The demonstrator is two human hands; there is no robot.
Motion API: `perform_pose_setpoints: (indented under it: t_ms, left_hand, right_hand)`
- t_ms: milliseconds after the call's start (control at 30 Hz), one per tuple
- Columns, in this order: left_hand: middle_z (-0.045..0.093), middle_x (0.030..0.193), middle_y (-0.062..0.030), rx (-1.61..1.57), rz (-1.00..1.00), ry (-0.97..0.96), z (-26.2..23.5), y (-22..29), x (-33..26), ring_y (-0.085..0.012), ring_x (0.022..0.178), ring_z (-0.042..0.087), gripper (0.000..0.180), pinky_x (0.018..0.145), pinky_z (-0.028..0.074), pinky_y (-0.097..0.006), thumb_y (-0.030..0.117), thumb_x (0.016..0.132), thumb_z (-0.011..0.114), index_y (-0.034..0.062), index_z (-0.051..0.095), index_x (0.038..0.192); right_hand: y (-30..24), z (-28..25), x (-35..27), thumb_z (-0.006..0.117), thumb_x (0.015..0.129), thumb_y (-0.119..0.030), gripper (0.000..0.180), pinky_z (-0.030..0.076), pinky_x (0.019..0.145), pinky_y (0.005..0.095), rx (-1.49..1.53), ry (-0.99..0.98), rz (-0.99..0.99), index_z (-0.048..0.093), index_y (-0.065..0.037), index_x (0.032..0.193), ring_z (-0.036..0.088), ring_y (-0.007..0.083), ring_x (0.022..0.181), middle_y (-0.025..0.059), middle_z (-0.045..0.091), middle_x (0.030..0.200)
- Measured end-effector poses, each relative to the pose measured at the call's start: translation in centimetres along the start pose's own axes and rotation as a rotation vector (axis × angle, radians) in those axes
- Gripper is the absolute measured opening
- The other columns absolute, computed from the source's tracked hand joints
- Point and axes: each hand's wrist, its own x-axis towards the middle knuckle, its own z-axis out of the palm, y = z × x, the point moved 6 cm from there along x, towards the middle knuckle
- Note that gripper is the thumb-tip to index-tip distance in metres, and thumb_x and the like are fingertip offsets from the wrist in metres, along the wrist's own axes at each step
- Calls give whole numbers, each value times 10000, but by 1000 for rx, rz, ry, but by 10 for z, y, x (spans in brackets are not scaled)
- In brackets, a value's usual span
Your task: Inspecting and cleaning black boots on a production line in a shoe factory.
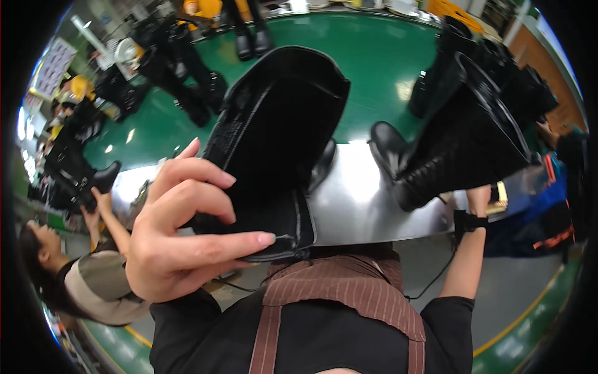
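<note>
A tall black boot [283, 118] stands in front of me, its wide shaft opening facing up toward me. My left hand [177, 227] grips the near rim of that shaft, thumb and fingers pinching its edge. On the right, a second tall black boot [458, 140] with lacing low on its front leans outward, toe to the left. My right hand [478, 197] is against the near side of this second boot, below its shaft. Its fingers are hidden behind the boot, so I cannot make out their grip. A black band [470, 220] circles my right wrist.
Under the boots runs a shiny metal ledge [352, 215], with a green work surface [342, 50] beyond it. Several black boots [177, 75] stand far left, more [451, 59] at right. A co-worker [81, 268] handles a boot at left. Thin black cords [430, 283] hang near my apron.
</note>
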Motion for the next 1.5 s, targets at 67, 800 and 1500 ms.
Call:
perform_pose_setpoints:
  t_ms: [67,800,1500]
  left_hand:
    - [558,847,-41,48,-10,-13,-1,-4,-4,-300,980,546,328,1076,313,-586,276,603,811,155,789,907]
    - [690,1036,-48,-488,-620,821,102,-84,-61,-127,880,634,239,840,489,-260,0,840,721,-8,686,1077]
    - [656,1105,-71,-735,-775,154,237,-136,-100,-164,1021,610,493,919,491,-322,53,722,794,13,607,1176]
  right_hand:
    - [-10,7,1,673,861,-309,462,464,960,413,8,98,-200,630,-22,1221,596,370,1150,218,638,1210]
    - [-335,81,-200,698,881,-170,230,500,599,259,713,-943,-422,679,33,988,644,107,639,80,685,743]
    - [-365,72,-212,520,1009,-264,319,421,528,196,1167,-1310,-147,646,-51,808,493,38,547,-8,610,724]
